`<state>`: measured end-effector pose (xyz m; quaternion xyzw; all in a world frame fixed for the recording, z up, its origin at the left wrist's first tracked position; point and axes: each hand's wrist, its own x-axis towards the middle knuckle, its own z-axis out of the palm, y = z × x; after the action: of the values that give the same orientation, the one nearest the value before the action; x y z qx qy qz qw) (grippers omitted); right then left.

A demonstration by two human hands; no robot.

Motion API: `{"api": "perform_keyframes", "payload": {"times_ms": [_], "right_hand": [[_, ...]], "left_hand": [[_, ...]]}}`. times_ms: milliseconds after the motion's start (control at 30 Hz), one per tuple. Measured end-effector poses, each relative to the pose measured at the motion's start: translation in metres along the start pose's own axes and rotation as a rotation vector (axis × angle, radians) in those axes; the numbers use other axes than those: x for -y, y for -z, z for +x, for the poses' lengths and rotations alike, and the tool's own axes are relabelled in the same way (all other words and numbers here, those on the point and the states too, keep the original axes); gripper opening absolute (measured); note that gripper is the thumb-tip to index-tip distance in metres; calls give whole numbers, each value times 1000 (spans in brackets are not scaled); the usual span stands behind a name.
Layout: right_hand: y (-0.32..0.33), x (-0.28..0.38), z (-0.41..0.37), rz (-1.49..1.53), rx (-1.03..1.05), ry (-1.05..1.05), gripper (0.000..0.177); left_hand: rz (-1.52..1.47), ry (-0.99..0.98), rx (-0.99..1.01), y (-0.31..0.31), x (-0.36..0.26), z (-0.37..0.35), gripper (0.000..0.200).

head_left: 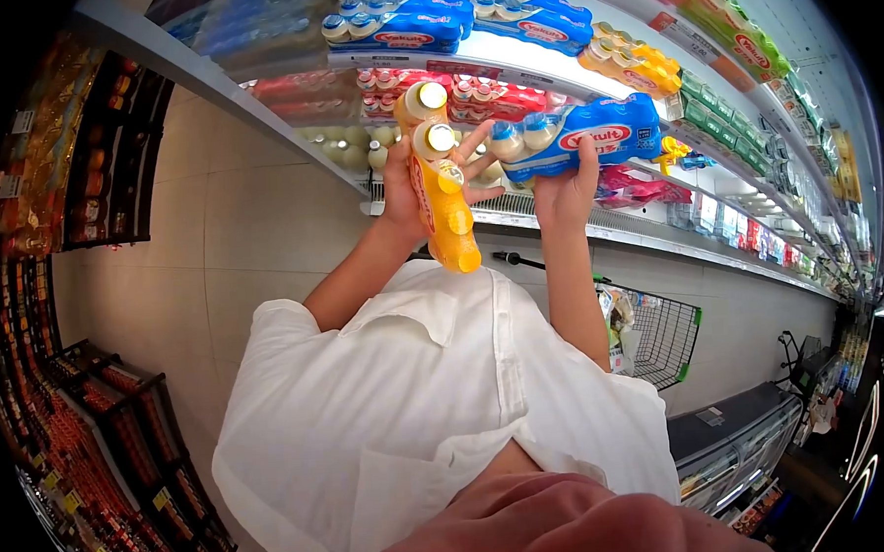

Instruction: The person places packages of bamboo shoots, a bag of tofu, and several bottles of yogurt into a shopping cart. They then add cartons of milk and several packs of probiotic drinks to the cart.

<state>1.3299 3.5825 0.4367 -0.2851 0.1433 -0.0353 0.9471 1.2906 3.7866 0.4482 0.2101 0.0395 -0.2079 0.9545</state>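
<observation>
My left hand (400, 187) holds an orange-yellow pack of small drink bottles (447, 212), tilted upright, with shiny foil caps at its upper end. The fingers of that hand stick out behind the pack, spread toward the right. In my right hand (563, 197) rests a blue Yakult multipack (609, 136), lying sideways, its blue-white caps pointing left. My right thumb presses across its front. The two packs are close together but apart, in front of the lit shelves.
A chilled shelf (512, 71) carries blue, red, yellow and green drink packs. A black wire shopping cart (662, 335) with goods stands at right. Racks of packaged goods (111, 152) line the left, beyond a tiled floor (185, 258). A low chiller (735, 431) sits at lower right.
</observation>
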Motion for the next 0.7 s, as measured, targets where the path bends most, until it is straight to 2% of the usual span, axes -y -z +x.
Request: {"api": "perform_keyframes", "payload": {"times_ms": [67, 133, 167, 267, 300, 333, 400, 433, 467, 533, 567, 700], "right_hand": [[-1, 1, 4, 39, 70, 66, 44], [-5, -2, 1, -45, 137, 60, 50], [-6, -3, -4, -23, 142, 35, 53], [-7, -3, -18, -93, 187, -58, 50], [-7, 1, -22, -121, 180, -93, 53], [0, 4, -22, -121, 177, -92, 53], [21, 12, -19, -574, 215, -132, 58], [13, 25, -22, -521, 288, 12, 62], [14, 37, -21, -524, 292, 4, 62], [19, 58, -19, -874, 346, 183, 61], [16, 62, -18, -930, 339, 332, 65], [29, 83, -3, -1105, 342, 380, 68]], "left_hand": [[27, -8, -18, -2, 10, 0, 109], [20, -68, -42, -1, 16, 4, 95], [-76, -94, -29, 11, 19, 7, 80], [-28, -149, -109, 10, 19, 13, 73], [-125, -147, -20, 36, 18, 16, 74], [-125, -145, -21, 35, 18, 15, 74], [-46, -185, -141, 31, 18, 10, 73], [10, -202, -222, 22, 19, 10, 74], [6, -207, -228, 24, 21, 9, 74], [22, -188, -187, 30, 24, 5, 72], [21, -191, -187, 32, 25, 5, 72], [11, -255, -105, 33, 28, 6, 67]]}}
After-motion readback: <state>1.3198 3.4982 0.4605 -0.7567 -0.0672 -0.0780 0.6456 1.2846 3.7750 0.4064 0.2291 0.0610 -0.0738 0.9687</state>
